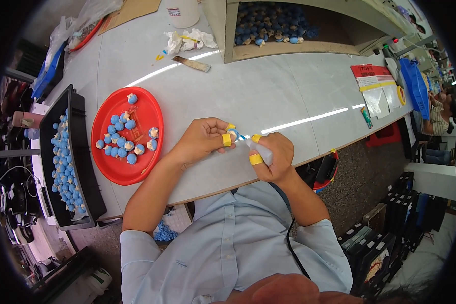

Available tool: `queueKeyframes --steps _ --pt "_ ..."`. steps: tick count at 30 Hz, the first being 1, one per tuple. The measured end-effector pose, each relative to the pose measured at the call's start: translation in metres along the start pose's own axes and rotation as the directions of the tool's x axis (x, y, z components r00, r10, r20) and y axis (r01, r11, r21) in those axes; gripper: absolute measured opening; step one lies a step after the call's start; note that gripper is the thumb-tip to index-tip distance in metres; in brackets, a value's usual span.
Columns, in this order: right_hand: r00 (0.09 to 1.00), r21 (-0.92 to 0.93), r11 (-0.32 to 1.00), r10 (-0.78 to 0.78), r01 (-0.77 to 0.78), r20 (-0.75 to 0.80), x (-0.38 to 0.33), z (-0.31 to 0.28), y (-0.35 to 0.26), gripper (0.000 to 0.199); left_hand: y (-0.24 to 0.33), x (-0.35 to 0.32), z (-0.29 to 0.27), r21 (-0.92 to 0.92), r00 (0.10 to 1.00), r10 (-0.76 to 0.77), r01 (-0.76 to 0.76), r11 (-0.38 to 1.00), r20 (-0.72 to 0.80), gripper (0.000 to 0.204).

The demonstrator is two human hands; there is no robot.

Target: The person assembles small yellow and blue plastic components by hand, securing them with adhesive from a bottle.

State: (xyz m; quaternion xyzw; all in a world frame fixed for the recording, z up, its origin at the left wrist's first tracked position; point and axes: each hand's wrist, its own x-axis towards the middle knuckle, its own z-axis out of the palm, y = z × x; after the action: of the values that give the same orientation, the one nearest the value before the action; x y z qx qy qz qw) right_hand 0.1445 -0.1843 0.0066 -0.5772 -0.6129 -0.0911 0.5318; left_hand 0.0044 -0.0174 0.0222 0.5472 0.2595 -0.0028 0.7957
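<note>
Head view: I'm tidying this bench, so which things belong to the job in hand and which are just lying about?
Likely in use:
small blue piece, left hand
whitish bottle, right hand
red tray of blue pieces
black tray

Apparently lying about:
crumpled tissue
flat strip
white tub

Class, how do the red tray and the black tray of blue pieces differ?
The red tray is round; the black tray is rectangular. The red tray holds loosely scattered blue pieces; the black tray holds more, packed densely. Both hold small rounded blue pieces.
</note>
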Motion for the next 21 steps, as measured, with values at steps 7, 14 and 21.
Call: queueKeyframes --steps 7,14,21 --pt "1.000 0.007 1.000 -0.004 0.004 -0.011 -0.0004 -0.0010 -0.0014 0.028 -0.0001 0.0001 0.0006 -0.005 1.000 -0.001 0.001 1.000 -0.009 0.028" --pt "1.000 0.009 1.000 -0.027 0.026 0.009 0.0023 0.0004 -0.0014 0.026 0.0005 0.0002 0.0016 -0.007 1.000 -0.006 0.006 1.000 -0.002 0.028" --pt "1.000 0.012 1.000 -0.001 0.001 -0.019 -0.0012 0.0000 -0.0011 0.027 0.0013 -0.0002 0.0016 0.000 1.000 -0.004 0.004 1.000 -0.001 0.028"
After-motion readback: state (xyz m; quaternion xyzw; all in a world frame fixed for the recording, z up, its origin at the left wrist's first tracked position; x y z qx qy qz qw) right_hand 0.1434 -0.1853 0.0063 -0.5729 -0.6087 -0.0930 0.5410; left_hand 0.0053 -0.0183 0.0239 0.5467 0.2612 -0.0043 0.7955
